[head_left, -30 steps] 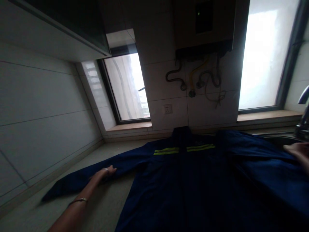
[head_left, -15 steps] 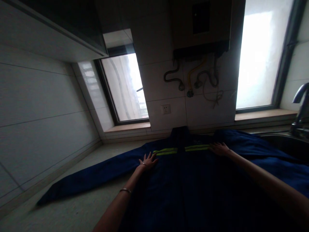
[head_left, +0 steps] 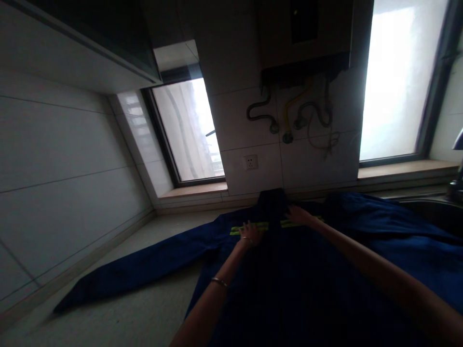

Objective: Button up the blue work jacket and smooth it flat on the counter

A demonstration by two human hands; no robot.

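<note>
A dark blue jacket (head_left: 267, 279) with yellow-green chest stripes lies spread front up on the counter, its collar (head_left: 272, 198) toward the wall. One sleeve (head_left: 144, 265) stretches out to the left; the other side reaches right, toward the sink. My left hand (head_left: 251, 233) rests open on the left chest stripe, fingers spread, holding nothing. Just below the collar, on the right side of the chest, is my right hand (head_left: 299, 216). Its fingers are stretched toward the jacket's middle and look slightly blurred; nothing shows in them.
The pale counter (head_left: 155, 308) runs along a tiled wall with a socket (head_left: 250, 162). Above hangs a dark water heater (head_left: 306, 43) with hoses (head_left: 260, 117) beneath. A sink (head_left: 430, 212) and part of a tap (head_left: 456, 188) are at right. Windows flank the heater.
Both hands have moved inward across the chest. My left hand slid right along its stripe; my right hand went left and slightly up, closer to the collar. The jacket lies nearly the same.
</note>
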